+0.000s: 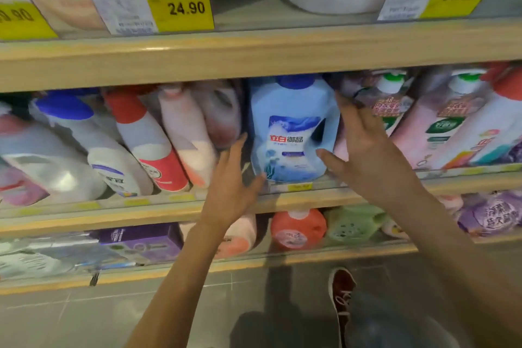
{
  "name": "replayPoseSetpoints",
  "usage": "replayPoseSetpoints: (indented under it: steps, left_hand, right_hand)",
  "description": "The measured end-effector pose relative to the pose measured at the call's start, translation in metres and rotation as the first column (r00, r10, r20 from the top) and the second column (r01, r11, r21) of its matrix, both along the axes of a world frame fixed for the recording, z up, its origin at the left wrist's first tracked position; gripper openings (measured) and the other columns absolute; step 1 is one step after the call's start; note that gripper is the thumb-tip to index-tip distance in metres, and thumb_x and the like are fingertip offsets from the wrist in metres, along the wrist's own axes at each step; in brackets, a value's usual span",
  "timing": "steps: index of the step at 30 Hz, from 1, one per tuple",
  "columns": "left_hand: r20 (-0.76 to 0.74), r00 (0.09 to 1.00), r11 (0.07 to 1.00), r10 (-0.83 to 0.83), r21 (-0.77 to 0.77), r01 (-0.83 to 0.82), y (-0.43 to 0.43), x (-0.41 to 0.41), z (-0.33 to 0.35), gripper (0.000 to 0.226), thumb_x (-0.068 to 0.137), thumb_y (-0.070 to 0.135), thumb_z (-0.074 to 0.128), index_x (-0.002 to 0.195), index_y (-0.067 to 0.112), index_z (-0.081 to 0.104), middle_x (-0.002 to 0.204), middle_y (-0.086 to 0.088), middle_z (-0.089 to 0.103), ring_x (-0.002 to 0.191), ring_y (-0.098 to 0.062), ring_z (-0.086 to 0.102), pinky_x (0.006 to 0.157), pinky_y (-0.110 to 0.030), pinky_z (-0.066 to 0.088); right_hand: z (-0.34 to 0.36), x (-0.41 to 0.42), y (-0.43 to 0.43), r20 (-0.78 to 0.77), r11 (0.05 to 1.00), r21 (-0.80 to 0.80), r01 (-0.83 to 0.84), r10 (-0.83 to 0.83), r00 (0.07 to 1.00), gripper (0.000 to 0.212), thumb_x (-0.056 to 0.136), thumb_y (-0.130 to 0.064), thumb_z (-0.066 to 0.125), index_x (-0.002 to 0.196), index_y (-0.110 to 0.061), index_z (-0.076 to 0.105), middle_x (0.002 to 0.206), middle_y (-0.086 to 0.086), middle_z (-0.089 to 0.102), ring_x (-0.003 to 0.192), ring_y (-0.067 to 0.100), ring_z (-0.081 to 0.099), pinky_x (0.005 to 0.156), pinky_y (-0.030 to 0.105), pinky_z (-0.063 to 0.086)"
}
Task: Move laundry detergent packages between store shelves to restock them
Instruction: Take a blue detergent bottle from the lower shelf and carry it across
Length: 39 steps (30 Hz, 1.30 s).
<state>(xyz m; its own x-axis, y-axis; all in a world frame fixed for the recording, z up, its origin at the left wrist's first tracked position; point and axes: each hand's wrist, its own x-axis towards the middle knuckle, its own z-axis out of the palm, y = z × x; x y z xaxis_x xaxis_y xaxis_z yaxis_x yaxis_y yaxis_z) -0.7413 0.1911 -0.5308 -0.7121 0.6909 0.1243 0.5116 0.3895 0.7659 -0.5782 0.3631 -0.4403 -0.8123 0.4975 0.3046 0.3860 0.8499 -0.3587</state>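
Grips open at front edge of middle shelf point(84, 220): left grip point(231, 186) and right grip point(364, 144), fingers straight, flanking upright blue detergent bottle point(293, 130), thumbs at its lower front. Probably heavy, rigid, slick-sided; best clamped low on both sides or by handle notch. Beside it, tilted bottles point(147, 138) crowding shelf.
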Motion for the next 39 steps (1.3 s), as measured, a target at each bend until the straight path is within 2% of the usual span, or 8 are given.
replayPoseSetpoints:
  steps: [4, 7, 13, 21, 25, 30, 35, 39]
  left_hand:
    - [-0.014, 0.997, 0.997, -0.07, -0.028, 0.07, 0.022, -0.029, -0.043, 0.095, 0.077, 0.059, 0.071, 0.153, 0.032, 0.022, 0.148, -0.001, 0.05, 0.133, -0.018, 0.053, 0.107, -0.043, 0.047]
    - [-0.055, 0.995, 0.996, -0.089, -0.025, 0.088, 0.033, -0.036, -0.058, 0.095, 0.081, 0.045, 0.079, 0.155, 0.027, 0.021, 0.148, -0.001, 0.051, 0.132, -0.02, 0.053, 0.106, -0.036, 0.046]
    - [0.026, 0.992, 0.99, -0.122, 0.07, 0.12, 0.049, -0.037, -0.049, 0.099, 0.076, 0.027, 0.086, 0.149, 0.019, 0.02, 0.126, 0.017, 0.054, 0.119, -0.005, 0.054, 0.091, -0.014, 0.039]
    - [0.094, 0.975, 0.978, -0.199, 0.089, 0.191, 0.06, -0.055, -0.051, 0.096, 0.067, 0.018, 0.094, 0.129, 0.028, 0.021, 0.12, 0.025, 0.054, 0.107, 0.014, 0.057, 0.099, -0.029, 0.053]
    - [0.076, 0.978, 0.979, -0.196, 0.074, 0.191, 0.057, -0.057, -0.052, 0.103, 0.056, 0.041, 0.095, 0.137, 0.029, 0.033, 0.125, 0.021, 0.064, 0.114, 0.002, 0.063, 0.098, -0.035, 0.055]
    - [0.074, 0.985, 0.986, -0.158, 0.061, 0.154, 0.055, -0.051, -0.048, 0.1, 0.055, 0.043, 0.096, 0.136, 0.025, 0.04, 0.125, 0.015, 0.066, 0.113, 0.0, 0.065, 0.096, -0.036, 0.057]
    - [-0.014, 0.996, 0.995, -0.092, 0.028, 0.093, 0.045, -0.037, -0.038, 0.101, 0.051, 0.046, 0.097, 0.131, 0.024, 0.04, 0.118, 0.019, 0.057, 0.11, -0.004, 0.06, 0.091, -0.025, 0.051]
    - [-0.055, 0.998, 0.998, -0.042, 0.034, 0.044, 0.036, -0.031, -0.04, 0.099, 0.043, 0.061, 0.09, 0.122, 0.039, 0.037, 0.126, 0.012, 0.062, 0.115, -0.011, 0.062, 0.094, -0.038, 0.054]
  right_hand:
    - [-0.033, -0.021, 0.029, -0.104, 0.996, -0.075, -0.037, 0.029, 0.994, 0.097, 0.086, -0.041, 0.07, 0.159, -0.022, 0.008, 0.154, 0.01, 0.036, 0.139, 0.026, 0.036, 0.105, 0.029, 0.033]
    - [-0.051, -0.036, 0.044, -0.181, 0.988, -0.104, -0.113, 0.093, 0.979, 0.108, 0.081, -0.041, 0.077, 0.158, -0.026, 0.003, 0.155, 0.006, 0.039, 0.137, 0.022, 0.045, 0.107, 0.036, 0.042]
    - [-0.064, -0.054, 0.054, -0.313, 0.949, -0.227, -0.221, 0.144, 0.939, 0.133, 0.063, -0.031, 0.093, 0.157, -0.024, -0.001, 0.159, -0.003, 0.019, 0.146, 0.011, 0.027, 0.119, 0.033, 0.029]
    - [-0.072, -0.062, 0.065, -0.387, 0.908, -0.269, -0.32, 0.202, 0.9, 0.134, 0.059, -0.024, 0.096, 0.154, -0.026, 0.002, 0.159, -0.003, 0.017, 0.148, 0.014, 0.025, 0.12, 0.042, 0.031]
    - [-0.073, -0.059, 0.062, -0.412, 0.906, -0.278, -0.32, 0.188, 0.891, 0.13, 0.059, -0.031, 0.095, 0.153, -0.034, 0.006, 0.158, -0.006, 0.021, 0.145, 0.01, 0.03, 0.118, 0.041, 0.034]
    - [-0.075, -0.049, 0.053, -0.409, 0.939, -0.209, -0.274, 0.171, 0.897, 0.13, 0.06, -0.036, 0.094, 0.152, -0.038, 0.004, 0.157, -0.012, 0.021, 0.141, 0.006, 0.035, 0.113, 0.028, 0.038]
    - [-0.081, -0.032, 0.039, -0.438, 0.948, -0.124, -0.294, 0.214, 0.873, 0.126, 0.06, -0.042, 0.093, 0.15, -0.041, 0.004, 0.156, -0.018, 0.02, 0.138, -0.005, 0.031, 0.102, 0.002, 0.029]
    - [-0.087, -0.021, 0.03, -0.483, 0.939, -0.116, -0.324, 0.232, 0.845, 0.122, 0.06, -0.038, 0.094, 0.146, -0.048, 0.007, 0.149, -0.032, 0.02, 0.136, -0.012, 0.032, 0.106, 0.006, 0.031]
